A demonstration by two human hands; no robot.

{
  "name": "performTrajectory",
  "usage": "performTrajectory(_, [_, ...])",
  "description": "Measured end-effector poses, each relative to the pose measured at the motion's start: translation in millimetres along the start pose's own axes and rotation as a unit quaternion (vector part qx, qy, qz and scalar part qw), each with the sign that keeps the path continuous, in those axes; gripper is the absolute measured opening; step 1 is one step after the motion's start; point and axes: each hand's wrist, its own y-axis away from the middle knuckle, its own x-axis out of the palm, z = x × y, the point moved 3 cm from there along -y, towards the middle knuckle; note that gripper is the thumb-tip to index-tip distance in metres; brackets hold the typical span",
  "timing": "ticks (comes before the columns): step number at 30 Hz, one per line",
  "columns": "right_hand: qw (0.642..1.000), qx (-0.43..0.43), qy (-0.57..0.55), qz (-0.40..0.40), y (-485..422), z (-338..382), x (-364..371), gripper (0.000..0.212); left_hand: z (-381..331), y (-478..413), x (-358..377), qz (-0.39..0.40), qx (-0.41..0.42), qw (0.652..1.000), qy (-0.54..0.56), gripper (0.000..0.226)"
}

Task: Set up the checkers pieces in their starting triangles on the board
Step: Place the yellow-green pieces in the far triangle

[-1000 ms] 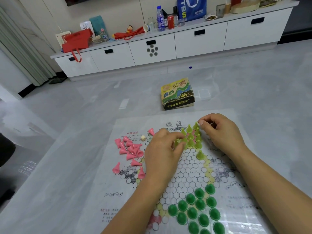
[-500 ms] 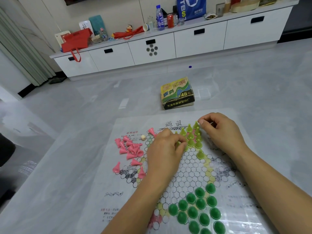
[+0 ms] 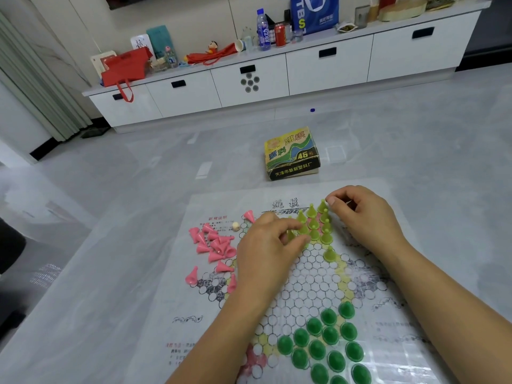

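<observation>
Dark green domed plastic pieces [image 3: 322,339] set near; pale yellow-green cone pieces [image 3: 314,225] mostly placed far, left hand [image 3: 266,253] and right hand [image 3: 360,214] each pinching one; pink plastic cones [image 3: 213,242] left in heap, undone.

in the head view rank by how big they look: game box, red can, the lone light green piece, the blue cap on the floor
1. game box
2. red can
3. lone light green piece, close to the can; it is nearer the camera, so unsure
4. blue cap

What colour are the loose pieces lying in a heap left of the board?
Pink, tipped on their sides; the head view shows them clearly.
</observation>
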Motion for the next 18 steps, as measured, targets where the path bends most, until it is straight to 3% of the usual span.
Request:
performTrajectory(4, [1.000, 0.001, -0.002, 0.001, -0.6, -0.5, 0.5, 0.011, 17.0, -1.9, -26.8, -0.067, -0.056, 0.996, 0.009, 0.002])
performTrajectory(6, [1.000, 0.000, -0.002, 0.001, -0.3, -0.3, 0.2, 0.012, 30.4, -3.2, -41.2, -0.051, -0.118, 0.991, 0.042, 0.008])
performTrajectory(9, [1.000, 0.000, -0.005, -0.001, 0.0, -0.1, 0.4, 0.012, 36.7, -1.4, -50.1, 0.143, -0.184, 0.967, 0.102, 0.007])
performTrajectory(11, [1.000, 0.000, -0.006, -0.002, 0.0, -0.4, 0.4, 0.012, 31.3, 3.5, -52.2, 0.254, -0.156, 0.950, 0.094, 0.008])
performTrajectory(15, [1.000, 0.000, -0.002, -0.002, -0.4, -1.2, 0.9, 0.012, 20.6, 9.3, -51.5, 0.363, -0.061, 0.929, 0.029, 0.023])
performTrajectory(18, [1.000, 0.000, -0.002, -0.002, -0.7, -1.1, 1.3, 0.012, 23.3, 11.6, -45.0, 0.374, -0.037, 0.926, -0.026, 0.024])
